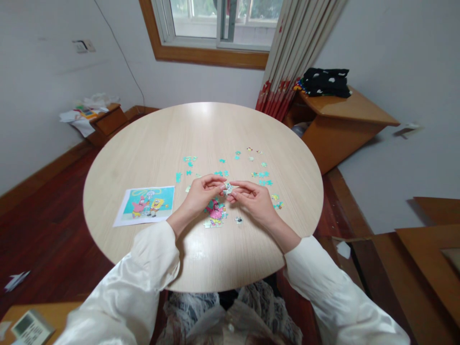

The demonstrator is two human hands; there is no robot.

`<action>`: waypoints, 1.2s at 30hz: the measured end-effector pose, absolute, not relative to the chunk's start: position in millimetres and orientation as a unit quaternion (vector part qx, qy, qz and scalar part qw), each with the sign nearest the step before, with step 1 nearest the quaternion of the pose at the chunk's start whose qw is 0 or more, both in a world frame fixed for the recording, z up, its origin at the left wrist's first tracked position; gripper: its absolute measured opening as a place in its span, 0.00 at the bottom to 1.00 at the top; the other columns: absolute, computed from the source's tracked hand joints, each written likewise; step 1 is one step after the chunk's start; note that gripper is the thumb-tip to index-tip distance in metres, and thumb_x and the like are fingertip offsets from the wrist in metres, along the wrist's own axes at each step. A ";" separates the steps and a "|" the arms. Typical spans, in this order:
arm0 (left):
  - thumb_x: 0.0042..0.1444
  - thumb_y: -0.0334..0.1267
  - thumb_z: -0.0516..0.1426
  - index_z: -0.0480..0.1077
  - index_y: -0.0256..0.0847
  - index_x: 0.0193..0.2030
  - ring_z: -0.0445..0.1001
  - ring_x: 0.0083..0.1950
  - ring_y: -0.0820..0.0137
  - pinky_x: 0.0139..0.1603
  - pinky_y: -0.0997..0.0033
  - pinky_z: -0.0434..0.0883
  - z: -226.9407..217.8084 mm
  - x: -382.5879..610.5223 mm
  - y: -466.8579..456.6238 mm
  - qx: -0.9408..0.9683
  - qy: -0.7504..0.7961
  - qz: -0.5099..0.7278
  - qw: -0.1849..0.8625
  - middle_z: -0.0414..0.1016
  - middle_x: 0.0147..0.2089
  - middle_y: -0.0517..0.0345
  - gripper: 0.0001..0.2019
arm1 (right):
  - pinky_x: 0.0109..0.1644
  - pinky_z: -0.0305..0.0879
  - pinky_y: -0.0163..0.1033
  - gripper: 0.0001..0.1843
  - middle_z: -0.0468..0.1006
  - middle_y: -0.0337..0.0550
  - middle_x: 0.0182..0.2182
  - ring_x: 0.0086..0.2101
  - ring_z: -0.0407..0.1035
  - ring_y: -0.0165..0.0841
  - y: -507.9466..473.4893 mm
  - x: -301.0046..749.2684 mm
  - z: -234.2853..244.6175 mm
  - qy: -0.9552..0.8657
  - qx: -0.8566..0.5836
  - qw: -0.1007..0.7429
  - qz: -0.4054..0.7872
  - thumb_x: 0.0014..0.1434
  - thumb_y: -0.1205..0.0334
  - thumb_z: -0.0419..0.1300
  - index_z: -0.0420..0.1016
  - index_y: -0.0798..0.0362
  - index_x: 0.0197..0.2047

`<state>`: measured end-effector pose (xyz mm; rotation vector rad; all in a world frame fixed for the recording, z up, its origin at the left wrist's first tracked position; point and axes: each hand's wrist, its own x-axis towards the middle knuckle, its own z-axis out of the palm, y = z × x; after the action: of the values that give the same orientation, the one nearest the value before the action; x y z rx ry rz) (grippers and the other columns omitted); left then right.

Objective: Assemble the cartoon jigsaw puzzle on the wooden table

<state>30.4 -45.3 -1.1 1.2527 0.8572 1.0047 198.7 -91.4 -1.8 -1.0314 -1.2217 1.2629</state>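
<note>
My left hand and my right hand meet above a round wooden table, fingertips pinched together on a small jigsaw piece. Just below them lies a partly joined patch of puzzle with a pink figure. Several loose turquoise pieces are scattered on the table beyond my hands. One small dark piece lies by my right wrist. A printed reference picture of cartoon figures lies flat to the left of my left forearm.
A wooden cabinet with dark folded cloth stands at the right, beside a curtain and window. A low stand with papers is at the far left. A calculator-like device sits bottom left.
</note>
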 end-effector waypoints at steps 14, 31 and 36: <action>0.46 0.31 0.64 0.75 0.37 0.34 0.73 0.28 0.75 0.33 0.73 0.69 4.6 30.5 -45.8 0.522 0.379 0.457 0.612 0.76 0.27 0.60 0.06 | 0.39 0.75 0.43 0.17 0.81 0.43 0.30 0.31 0.76 0.32 -101.0 203.0 -4.1 -0.554 -0.458 0.503 0.479 0.53 0.53 0.66 0.79 0.53 0.44; 0.47 0.29 0.63 0.74 0.38 0.33 0.71 0.26 0.75 0.33 0.71 0.69 6.8 30.5 -46.0 0.525 0.403 0.467 0.587 0.76 0.26 0.60 0.05 | 0.49 0.62 0.48 0.09 0.77 0.49 0.42 0.44 0.69 0.39 -154.4 204.5 -20.7 -0.790 -0.514 0.309 0.131 0.61 0.67 0.60 0.79 0.50 0.44; 0.46 0.29 0.63 0.74 0.37 0.32 0.71 0.26 0.75 0.33 0.72 0.69 6.4 30.8 -45.5 0.522 0.404 0.467 0.588 0.76 0.26 0.60 0.05 | 0.49 0.62 0.50 0.08 0.74 0.50 0.44 0.45 0.67 0.41 -155.3 203.4 -23.7 -0.789 -0.523 0.298 0.122 0.60 0.67 0.61 0.79 0.50 0.43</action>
<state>30.8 -45.5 6.4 1.2170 0.9417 1.0882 203.4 -155.3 -23.7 -1.3887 -2.0969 0.3243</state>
